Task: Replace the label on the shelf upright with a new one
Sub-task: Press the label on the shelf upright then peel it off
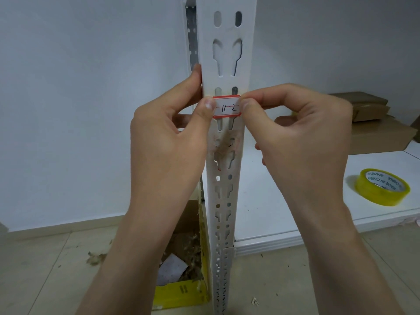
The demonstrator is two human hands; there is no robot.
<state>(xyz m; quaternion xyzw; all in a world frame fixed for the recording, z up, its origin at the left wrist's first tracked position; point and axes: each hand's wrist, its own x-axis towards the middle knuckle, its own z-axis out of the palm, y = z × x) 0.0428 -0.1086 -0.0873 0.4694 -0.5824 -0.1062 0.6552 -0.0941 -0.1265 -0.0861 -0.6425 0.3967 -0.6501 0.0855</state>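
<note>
A yellow tape roll (383, 187) lies on the white shelf (295, 201), cardboard boxes (372, 123) behind it. At the slotted upright (223, 201), left hand (168, 142) and right hand (300, 133) pinch a red-edged label (226, 107) by its ends, across the upright's front.

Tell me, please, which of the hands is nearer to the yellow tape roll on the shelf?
Right. The right hand pinches the right edge of the label, above-left of the tape roll; the left hand holds its left edge, across the shelf upright.
</note>
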